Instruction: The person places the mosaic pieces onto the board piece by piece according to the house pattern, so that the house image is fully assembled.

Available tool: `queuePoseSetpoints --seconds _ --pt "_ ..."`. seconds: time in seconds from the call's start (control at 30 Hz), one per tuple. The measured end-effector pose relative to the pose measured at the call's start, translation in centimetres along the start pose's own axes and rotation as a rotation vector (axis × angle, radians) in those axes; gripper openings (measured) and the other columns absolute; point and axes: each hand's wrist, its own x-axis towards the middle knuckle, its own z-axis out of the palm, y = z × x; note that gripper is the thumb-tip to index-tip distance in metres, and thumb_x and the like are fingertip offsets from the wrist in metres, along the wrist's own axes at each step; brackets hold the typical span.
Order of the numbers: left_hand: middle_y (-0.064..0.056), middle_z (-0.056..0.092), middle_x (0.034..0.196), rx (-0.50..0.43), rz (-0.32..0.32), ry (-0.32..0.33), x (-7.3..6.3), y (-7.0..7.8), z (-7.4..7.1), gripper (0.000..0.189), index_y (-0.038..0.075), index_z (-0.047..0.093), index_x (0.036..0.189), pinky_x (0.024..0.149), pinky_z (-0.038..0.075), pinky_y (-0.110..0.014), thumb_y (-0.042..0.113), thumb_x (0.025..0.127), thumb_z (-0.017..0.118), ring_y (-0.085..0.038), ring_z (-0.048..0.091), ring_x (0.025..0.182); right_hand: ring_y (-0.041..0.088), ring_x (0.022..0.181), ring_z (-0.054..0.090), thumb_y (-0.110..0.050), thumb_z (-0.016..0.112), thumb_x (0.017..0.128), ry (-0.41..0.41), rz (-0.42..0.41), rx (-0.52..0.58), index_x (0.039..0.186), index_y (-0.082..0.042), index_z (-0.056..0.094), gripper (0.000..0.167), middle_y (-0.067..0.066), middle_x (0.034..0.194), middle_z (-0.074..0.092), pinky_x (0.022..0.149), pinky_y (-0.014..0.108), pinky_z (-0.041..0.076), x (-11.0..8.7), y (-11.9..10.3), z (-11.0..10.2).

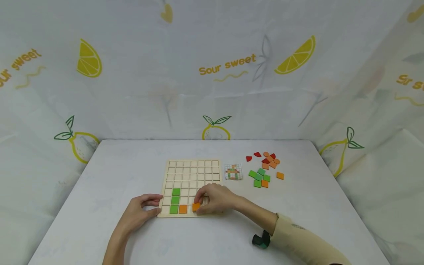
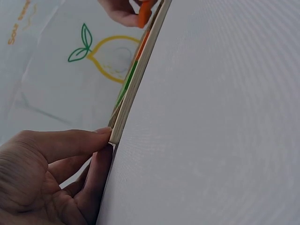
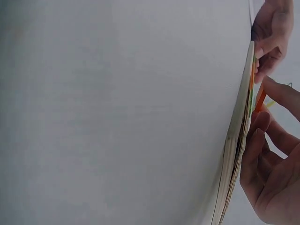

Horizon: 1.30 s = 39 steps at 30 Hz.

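My right hand (image 1: 216,198) pinches an orange square tile (image 1: 196,207) between thumb and forefinger, over the front row of a light wooden grid board (image 1: 182,173). In the right wrist view that tile (image 3: 261,97) is tilted above the board's surface. My left hand (image 1: 140,209) rests at the board's left edge, thumb by the front corner and the other fingers a little farther back. Three green square tiles (image 1: 175,200) form a column on the board's left side. Another orange square tile (image 1: 183,209) lies beside the lowest of them.
A small pattern card (image 1: 233,172) lies right of the board. Beyond it are several green tiles (image 1: 257,176), loose orange tiles (image 1: 280,176) and red pieces (image 1: 257,154). A dark green and black object (image 1: 261,240) sits near the right forearm.
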Motion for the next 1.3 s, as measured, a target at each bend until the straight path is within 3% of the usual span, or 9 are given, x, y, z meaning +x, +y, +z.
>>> queuePoseSetpoints --seconds 0.23,0.67,0.87,1.17,1.3 --pt "-0.002 0.08 0.112 0.002 -0.01 -0.006 0.0 0.0 -0.1 0.045 0.011 0.077 0.13 0.097 0.048 -0.016 0.01 0.086 0.087 -0.009 0.071 0.105 0.001 0.083 0.058 -0.03 0.091 0.087 0.009 -0.011 -0.05 0.1 -0.023 0.079 0.019 -0.012 0.092 0.073 0.07 0.018 0.045 0.6 -0.7 0.9" --pt "-0.002 0.08 0.113 -0.001 0.0 -0.014 0.1 -0.2 -0.1 0.046 0.01 0.077 0.131 0.096 0.048 -0.017 0.012 0.086 0.088 -0.01 0.071 0.106 -0.004 0.08 0.054 -0.029 0.091 0.087 0.006 0.022 -0.099 0.098 -0.024 0.076 0.018 -0.014 0.088 0.07 0.068 0.019 0.042 0.9 -1.6 0.8" --pt "-0.002 0.08 0.114 0.004 0.007 -0.017 0.2 -0.1 -0.1 0.047 0.01 0.076 0.131 0.095 0.049 -0.017 0.012 0.086 0.088 -0.011 0.071 0.107 -0.005 0.077 0.057 -0.023 0.087 0.092 -0.027 0.002 -0.07 0.099 -0.023 0.08 0.009 -0.016 0.085 0.073 0.066 0.019 0.044 0.7 -1.4 0.6" --pt "-0.003 0.081 0.112 0.002 0.005 -0.01 0.0 -0.1 -0.2 0.045 0.011 0.077 0.131 0.098 0.047 -0.015 0.011 0.086 0.087 -0.007 0.071 0.105 0.001 0.076 0.059 -0.018 0.084 0.093 -0.041 0.018 0.018 0.101 -0.022 0.081 0.01 -0.015 0.089 0.074 0.069 0.021 0.045 -0.2 -0.9 -0.9" --pt "-0.003 0.081 0.113 -0.001 0.01 -0.01 0.0 -0.1 -0.2 0.045 0.011 0.077 0.131 0.097 0.047 -0.015 0.011 0.086 0.088 -0.006 0.071 0.104 0.003 0.069 0.058 -0.017 0.084 0.093 -0.029 -0.007 0.082 0.104 -0.016 0.081 0.011 -0.012 0.091 0.075 0.066 0.019 0.046 -0.6 -0.2 -1.6"
